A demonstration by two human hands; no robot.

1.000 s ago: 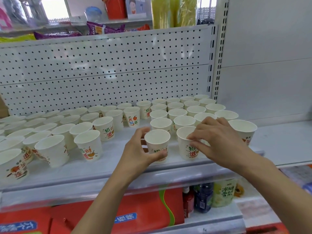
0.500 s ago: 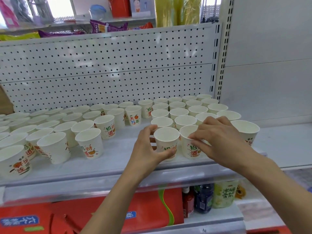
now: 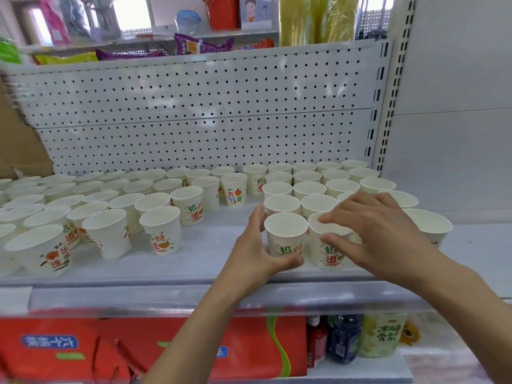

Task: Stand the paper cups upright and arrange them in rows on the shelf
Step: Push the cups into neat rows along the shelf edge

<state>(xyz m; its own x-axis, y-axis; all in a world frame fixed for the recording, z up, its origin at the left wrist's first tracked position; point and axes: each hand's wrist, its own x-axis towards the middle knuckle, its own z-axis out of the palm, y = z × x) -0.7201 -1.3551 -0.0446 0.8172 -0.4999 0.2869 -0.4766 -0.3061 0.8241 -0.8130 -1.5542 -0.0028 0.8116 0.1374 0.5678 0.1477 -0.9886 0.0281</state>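
Several white printed paper cups stand upright on the grey shelf (image 3: 210,245). At the right they form tight rows (image 3: 307,187) back to the pegboard. My left hand (image 3: 257,253) curls round the front cup (image 3: 285,236) at the left end of the front row, thumb on its near side. My right hand (image 3: 382,234) pinches the neighbouring cup (image 3: 327,250), fingers on its rim and thumb on its wall. The two cups stand side by side, almost touching. Another cup (image 3: 429,225) stands at the right, partly hidden by my right hand.
Looser cups (image 3: 163,231) spread over the shelf's left half, several leaning. A pegboard back panel (image 3: 194,112) rises behind. The shelf's front lip (image 3: 194,297) runs below my wrists. Red boxes (image 3: 249,353) and bottles (image 3: 343,339) fill the shelf underneath.
My left hand has slid its cup to the right, up against the cup my right hand holds. The right hand has stayed on its cup.
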